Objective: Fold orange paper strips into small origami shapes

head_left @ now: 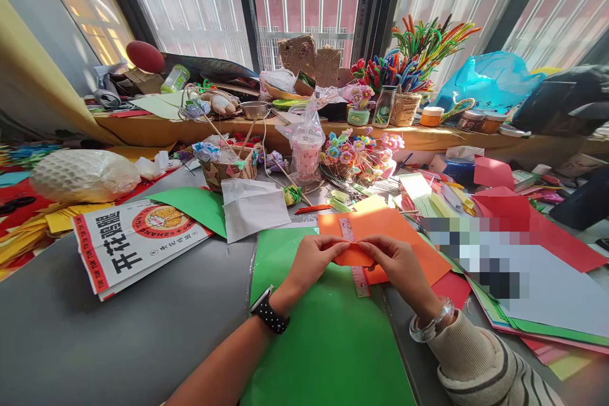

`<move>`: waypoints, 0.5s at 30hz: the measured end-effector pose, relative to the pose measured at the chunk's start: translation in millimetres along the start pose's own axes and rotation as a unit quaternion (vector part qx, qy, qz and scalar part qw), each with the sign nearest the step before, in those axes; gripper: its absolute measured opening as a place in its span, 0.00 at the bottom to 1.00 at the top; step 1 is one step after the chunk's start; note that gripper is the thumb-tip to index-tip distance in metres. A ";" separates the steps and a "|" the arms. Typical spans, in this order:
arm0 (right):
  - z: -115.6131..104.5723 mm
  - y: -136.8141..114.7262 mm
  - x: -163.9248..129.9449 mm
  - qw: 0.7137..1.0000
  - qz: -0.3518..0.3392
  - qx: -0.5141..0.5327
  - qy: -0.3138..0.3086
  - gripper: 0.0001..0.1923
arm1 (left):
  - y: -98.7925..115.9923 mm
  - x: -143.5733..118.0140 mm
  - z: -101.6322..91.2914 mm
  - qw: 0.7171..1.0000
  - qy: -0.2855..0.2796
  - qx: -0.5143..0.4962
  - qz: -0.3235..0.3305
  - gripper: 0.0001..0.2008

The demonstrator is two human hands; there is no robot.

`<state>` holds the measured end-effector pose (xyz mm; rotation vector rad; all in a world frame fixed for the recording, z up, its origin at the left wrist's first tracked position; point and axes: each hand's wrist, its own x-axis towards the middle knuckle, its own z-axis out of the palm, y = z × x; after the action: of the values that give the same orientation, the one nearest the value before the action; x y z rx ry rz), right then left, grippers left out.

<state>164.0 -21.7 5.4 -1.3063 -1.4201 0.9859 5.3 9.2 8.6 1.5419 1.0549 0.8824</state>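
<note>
Between both hands is a small piece of orange paper (354, 257), pinched along its upper edge. My left hand (318, 260) grips its left side with thumb and forefinger. On the other side, my right hand (396, 261) pinches it the same way, the thumb tips close together. Just beneath lies a pink patterned ruler (360, 282), partly covered by the held piece. Larger orange sheets (419, 247) spread behind and to the right of the hands. Under the forearms is a big green sheet (328, 349) on the grey table.
A printed paper bag (143, 244) and a white sheet (254, 209) lie left. Behind stand a drink cup (305, 155), a small basket (228, 171) and colourful handmade flowers (352, 155). Stacked coloured papers (561, 304) cover the right side. The cluttered windowsill (190, 130) runs across the back.
</note>
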 end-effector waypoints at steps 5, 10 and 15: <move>-1.1 2.3 0.1 0.999 -0.030 -0.028 -0.003 0.12 | -2.0 -2.0 1.4 0.998 0.016 0.032 0.042 0.13; -0.8 0.7 -1.0 0.996 -0.054 -0.068 0.007 0.10 | -2.4 -4.6 3.8 0.996 0.016 0.060 0.070 0.12; -1.6 -1.7 -2.0 0.993 -0.060 -0.101 0.013 0.09 | -0.5 -5.2 3.6 0.996 0.018 0.060 0.069 0.11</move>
<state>165.1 -23.9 7.2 -1.3562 -1.5903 0.7587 6.7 3.1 7.3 1.7224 1.0533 0.9591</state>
